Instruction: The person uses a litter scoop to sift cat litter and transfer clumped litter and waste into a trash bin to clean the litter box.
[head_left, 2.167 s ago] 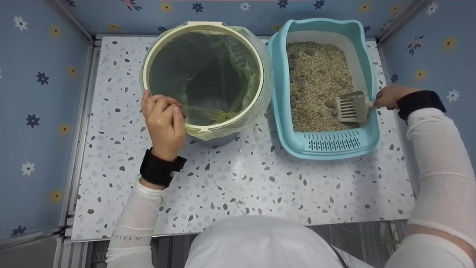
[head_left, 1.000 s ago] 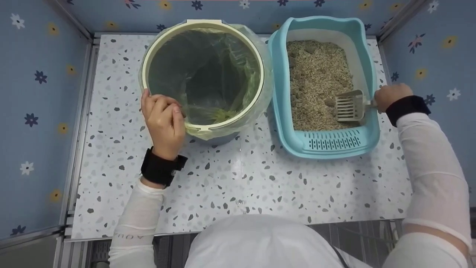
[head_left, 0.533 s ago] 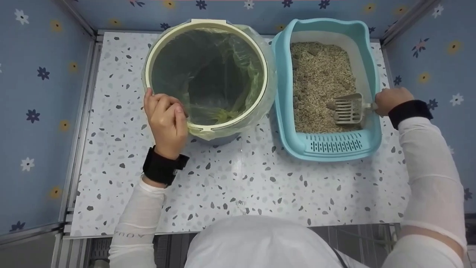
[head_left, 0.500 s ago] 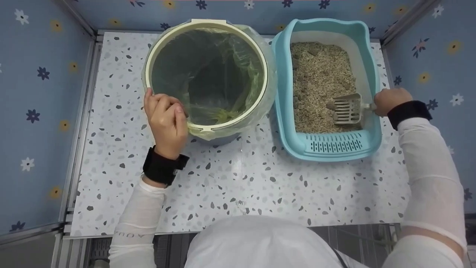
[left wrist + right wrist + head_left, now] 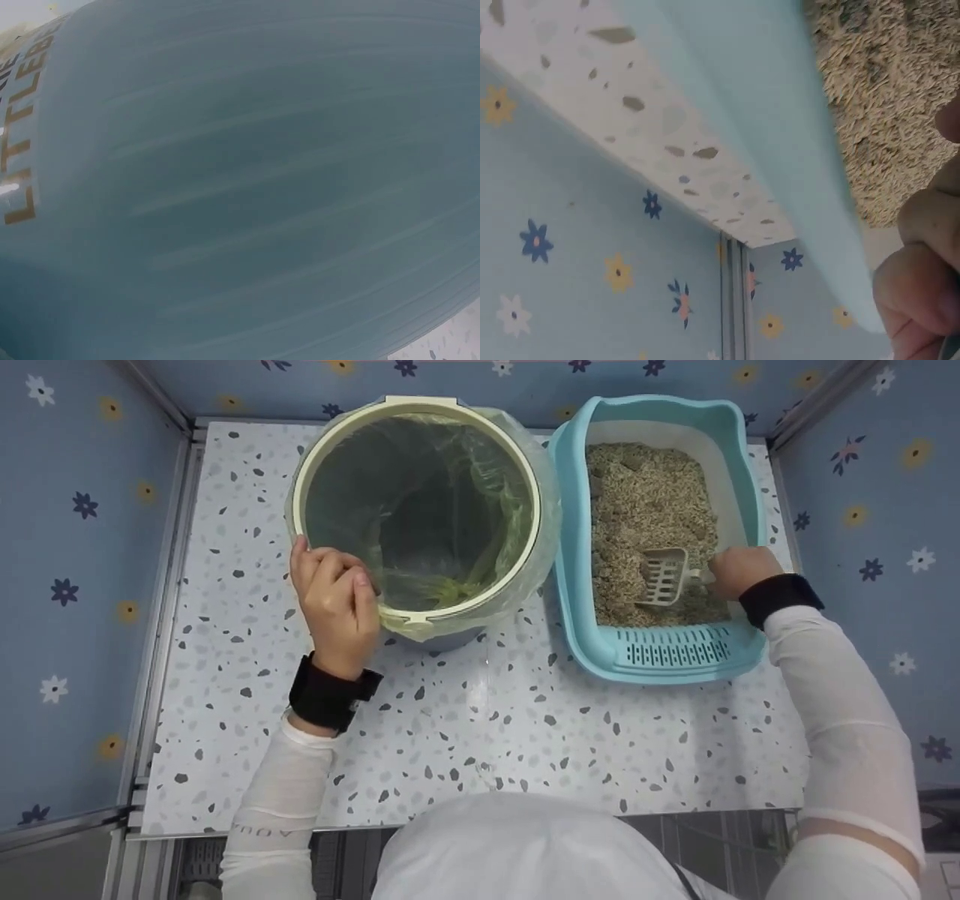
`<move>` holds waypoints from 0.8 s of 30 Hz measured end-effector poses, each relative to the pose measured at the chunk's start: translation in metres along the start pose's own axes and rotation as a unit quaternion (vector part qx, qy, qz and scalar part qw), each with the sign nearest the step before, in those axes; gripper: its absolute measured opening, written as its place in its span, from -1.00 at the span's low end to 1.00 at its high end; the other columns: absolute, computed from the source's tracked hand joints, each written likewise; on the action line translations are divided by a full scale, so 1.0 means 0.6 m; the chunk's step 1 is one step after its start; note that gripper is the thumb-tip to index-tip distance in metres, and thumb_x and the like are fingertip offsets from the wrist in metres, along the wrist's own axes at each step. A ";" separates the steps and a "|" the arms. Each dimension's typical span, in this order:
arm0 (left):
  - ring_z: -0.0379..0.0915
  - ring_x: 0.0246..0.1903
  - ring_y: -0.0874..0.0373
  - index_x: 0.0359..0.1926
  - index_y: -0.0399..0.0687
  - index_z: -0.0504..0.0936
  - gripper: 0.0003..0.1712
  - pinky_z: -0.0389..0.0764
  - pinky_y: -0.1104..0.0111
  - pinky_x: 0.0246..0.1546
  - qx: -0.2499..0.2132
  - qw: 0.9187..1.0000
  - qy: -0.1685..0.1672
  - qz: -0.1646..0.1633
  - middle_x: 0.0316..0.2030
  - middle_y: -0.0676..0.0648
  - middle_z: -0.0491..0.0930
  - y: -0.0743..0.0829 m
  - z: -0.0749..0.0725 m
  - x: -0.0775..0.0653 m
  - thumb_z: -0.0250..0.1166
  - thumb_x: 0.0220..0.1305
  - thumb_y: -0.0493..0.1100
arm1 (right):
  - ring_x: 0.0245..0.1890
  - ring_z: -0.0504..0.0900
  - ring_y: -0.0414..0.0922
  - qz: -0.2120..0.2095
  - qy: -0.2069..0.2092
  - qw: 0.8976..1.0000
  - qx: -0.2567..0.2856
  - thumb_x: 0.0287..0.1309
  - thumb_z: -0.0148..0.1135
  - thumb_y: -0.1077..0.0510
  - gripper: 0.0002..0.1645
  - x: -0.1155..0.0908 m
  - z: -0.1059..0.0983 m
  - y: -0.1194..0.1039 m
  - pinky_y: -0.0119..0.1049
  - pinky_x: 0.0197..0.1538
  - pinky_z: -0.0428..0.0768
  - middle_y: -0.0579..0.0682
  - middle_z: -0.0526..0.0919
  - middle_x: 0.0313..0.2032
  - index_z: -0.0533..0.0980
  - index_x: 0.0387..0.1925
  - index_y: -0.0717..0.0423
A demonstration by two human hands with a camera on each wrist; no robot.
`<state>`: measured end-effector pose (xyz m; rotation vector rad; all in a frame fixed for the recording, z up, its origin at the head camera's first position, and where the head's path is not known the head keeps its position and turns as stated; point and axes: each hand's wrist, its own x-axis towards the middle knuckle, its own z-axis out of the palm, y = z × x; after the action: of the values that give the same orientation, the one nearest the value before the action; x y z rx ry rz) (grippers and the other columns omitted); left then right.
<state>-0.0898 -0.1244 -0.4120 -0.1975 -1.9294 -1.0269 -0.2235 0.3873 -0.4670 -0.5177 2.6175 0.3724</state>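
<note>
Gripping — right hand [image 5: 742, 572]: slotted scoop [image 5: 664, 577] over granular litter [image 5: 649, 502] in blue tray [image 5: 572, 510]; left hand [image 5: 335, 611] — smooth rim [image 5: 535, 506] of film-lined round bin [image 5: 262, 187].

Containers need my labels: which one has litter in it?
The turquoise litter box, holding tan granules; the round trash bin shows only its yellowish bag.

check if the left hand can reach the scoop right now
Probably not from there: the left hand holds the bin, which stands between it and the scoop, while the right hand grips the scoop.
</note>
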 end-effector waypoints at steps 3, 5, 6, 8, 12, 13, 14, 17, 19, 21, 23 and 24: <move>0.26 -0.41 -0.11 -0.88 -0.24 0.27 -0.40 0.00 0.01 0.19 0.002 1.000 -0.003 0.001 -0.66 -0.21 0.36 0.000 0.000 0.001 -0.19 0.26 -0.07 | -0.68 0.46 0.02 0.005 -0.004 1.000 0.024 -0.08 0.10 0.20 -0.85 0.014 0.006 -0.020 -0.01 -0.59 0.42 0.15 0.53 -0.63 0.50 -0.58 0.23; 0.25 -0.41 -0.11 -0.88 -0.24 0.27 -0.39 0.00 0.01 0.20 0.002 1.000 -0.005 -0.002 -0.66 -0.21 0.35 0.001 0.000 0.001 -0.20 0.27 -0.07 | -0.64 0.48 0.04 0.007 -0.006 0.999 0.041 -0.05 0.09 0.18 -0.83 0.025 0.010 -0.034 0.00 -0.54 0.43 0.16 0.54 -0.61 0.51 -0.56 0.24; 0.25 -0.41 -0.11 -0.88 -0.24 0.27 -0.40 0.00 0.02 0.20 0.003 1.000 -0.006 -0.003 -0.65 -0.21 0.35 0.001 0.000 0.001 -0.20 0.27 -0.07 | -0.62 0.49 0.06 0.004 -0.004 0.999 0.048 -0.03 0.10 0.16 -0.80 0.031 0.011 -0.041 0.01 -0.50 0.44 0.17 0.55 -0.60 0.52 -0.55 0.25; 0.24 -0.41 -0.11 -0.88 -0.24 0.27 -0.40 -0.01 0.02 0.20 0.002 1.000 -0.008 -0.007 -0.65 -0.21 0.34 0.002 0.000 0.001 -0.21 0.27 -0.07 | -0.58 0.51 0.08 0.002 -0.005 0.998 0.058 0.01 0.08 0.12 -0.76 0.041 0.014 -0.054 0.02 -0.45 0.45 0.18 0.56 -0.56 0.52 -0.51 0.24; 0.25 -0.41 -0.12 -0.88 -0.24 0.26 -0.42 0.00 0.01 0.20 0.004 1.000 -0.008 -0.003 -0.66 -0.22 0.34 0.002 0.000 0.001 -0.20 0.25 -0.10 | -0.58 0.50 0.07 0.008 -0.002 0.998 0.057 0.06 0.05 0.11 -0.77 0.052 0.020 -0.071 0.00 -0.51 0.43 0.18 0.54 -0.54 0.52 -0.47 0.20; 0.25 -0.41 -0.12 -0.88 -0.24 0.26 -0.42 0.00 0.00 0.19 0.006 1.000 -0.008 -0.001 -0.66 -0.22 0.35 0.000 0.001 0.000 -0.19 0.25 -0.11 | -0.60 0.49 0.05 0.015 -0.001 0.998 0.057 0.05 0.04 0.13 -0.79 0.054 0.022 -0.073 -0.03 -0.55 0.41 0.16 0.53 -0.56 0.51 -0.50 0.19; 0.26 -0.41 -0.12 -0.89 -0.24 0.26 -0.43 0.00 0.00 0.19 0.008 1.000 -0.007 0.002 -0.66 -0.22 0.35 -0.003 0.002 -0.001 -0.18 0.24 -0.11 | -0.62 0.47 0.04 0.020 -0.001 0.998 0.060 0.05 0.04 0.14 -0.79 0.055 0.024 -0.076 -0.06 -0.58 0.38 0.15 0.51 -0.58 0.49 -0.53 0.19; 0.27 -0.41 -0.10 -0.90 -0.20 0.26 -0.42 -0.01 0.00 0.20 0.015 1.000 -0.002 0.007 -0.66 -0.20 0.36 -0.019 0.007 -0.008 -0.17 0.23 -0.09 | -0.64 0.47 0.02 0.028 0.015 0.997 0.067 0.03 0.05 0.16 -0.80 0.060 0.030 -0.082 -0.08 -0.60 0.38 0.14 0.52 -0.61 0.48 -0.56 0.19; 0.28 -0.40 -0.09 -0.90 -0.17 0.27 -0.42 -0.02 0.01 0.21 0.020 1.000 -0.001 0.009 -0.66 -0.18 0.38 -0.030 0.009 -0.014 -0.16 0.23 -0.06 | -0.63 0.48 0.04 0.026 0.019 0.996 0.081 0.03 0.03 0.19 -0.82 0.064 0.030 -0.087 -0.06 -0.57 0.40 0.16 0.54 -0.60 0.49 -0.54 0.21; 0.29 -0.38 -0.07 -0.90 -0.14 0.29 -0.42 -0.03 0.02 0.21 0.026 1.000 -0.003 0.010 -0.65 -0.16 0.39 -0.038 0.011 -0.018 -0.16 0.23 -0.04 | -0.60 0.50 0.04 0.019 0.019 0.996 0.091 0.05 0.02 0.21 -0.83 0.068 0.030 -0.091 -0.04 -0.54 0.42 0.17 0.55 -0.57 0.50 -0.49 0.22; 0.30 -0.37 -0.05 -0.90 -0.13 0.30 -0.42 -0.04 0.03 0.22 0.029 0.999 -0.009 0.010 -0.64 -0.14 0.41 -0.042 0.012 -0.022 -0.16 0.23 -0.03 | -0.59 0.49 0.03 0.020 0.004 0.994 0.111 0.07 -0.01 0.23 -0.84 0.071 0.030 -0.094 -0.08 -0.53 0.40 0.16 0.54 -0.56 0.49 -0.47 0.22; 0.31 -0.37 -0.05 -0.89 -0.12 0.31 -0.42 -0.05 0.04 0.22 0.030 0.999 -0.011 0.010 -0.64 -0.13 0.41 -0.043 0.013 -0.023 -0.16 0.23 -0.03 | -0.58 0.48 0.03 0.019 -0.004 0.992 0.124 0.07 -0.01 0.25 -0.84 0.072 0.030 -0.095 -0.09 -0.51 0.39 0.17 0.54 -0.54 0.49 -0.44 0.23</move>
<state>-0.0998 -0.1315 -0.4395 -0.1945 -1.9724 -0.9565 -0.2293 0.3298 -0.5126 -0.3827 2.6193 0.0578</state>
